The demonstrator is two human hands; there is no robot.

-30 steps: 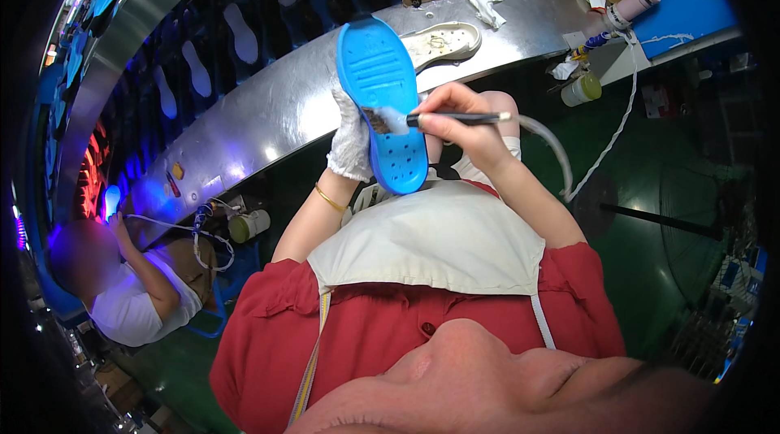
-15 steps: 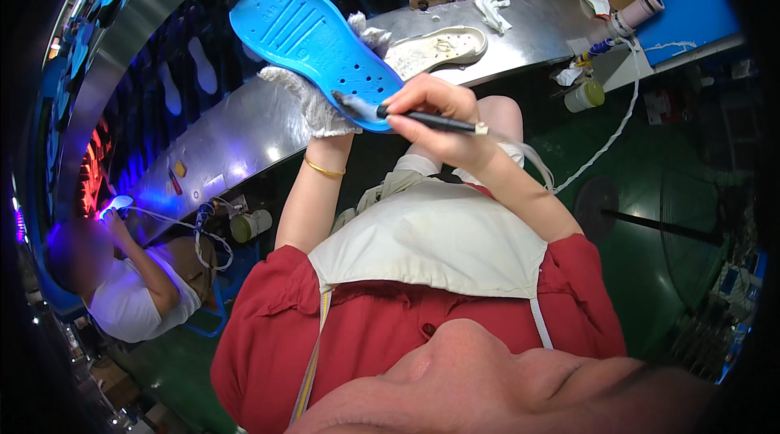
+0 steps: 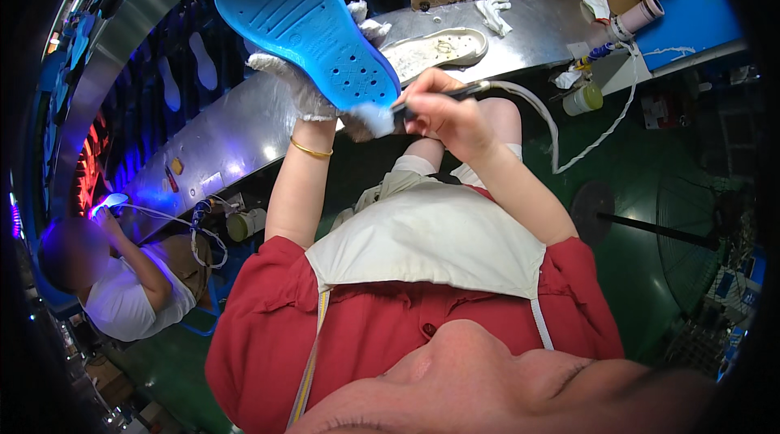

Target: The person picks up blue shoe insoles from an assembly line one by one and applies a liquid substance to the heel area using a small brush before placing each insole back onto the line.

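Just one view here, a head-worn fisheye looking steeply down the wearer's own front, so the red shirt (image 3: 390,336) fills the bottom of the frame up close. Above the shirt sits the curved metal workbench (image 3: 244,137), a bit farther out. Straight edges bow hard toward the dark rim. Left of the shirt, a co-worker (image 3: 122,288) sits farther off.

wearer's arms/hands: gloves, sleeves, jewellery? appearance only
Left hand: white knit glove, fuzzy and worn at the fingertips. A thin gold bangle circles the left wrist. Right hand: bare, no glove or jewellery seen. Both forearms bare; short red sleeves end near the elbows, under a cream apron bib.
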